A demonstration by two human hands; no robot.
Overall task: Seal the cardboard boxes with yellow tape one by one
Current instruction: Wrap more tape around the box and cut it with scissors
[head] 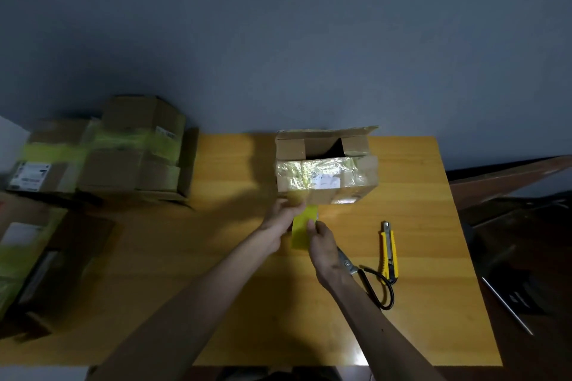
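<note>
The left hand (280, 219) and the right hand (322, 246) meet over an orange-brown wooden worktop (433, 226), both on a strip of yellow tape (303, 233) that hangs between them. The left fingers (294, 206) are curled round the strip's upper left edge, right at the lower front edge of an open brown cardboard box (356, 170). The right fingers (311, 226) pinch the strip's right edge a little lower down.

The box stands just beyond the fingers, its top flaps raised and its front face covered in shiny clear film with a white label. Whether the strip's top end already touches the box is too blurred to tell.

Just behind the right wrist lie black-handled metal scissors (368, 280), and beside them, farther out from the right fingers, a yellow and black utility knife (389, 252).

Well off to the far side of the left fingers sits a stack of brown cardboard boxes banded with yellow tape (123, 148), with another taped brown box (40, 257) nearer the person.
</note>
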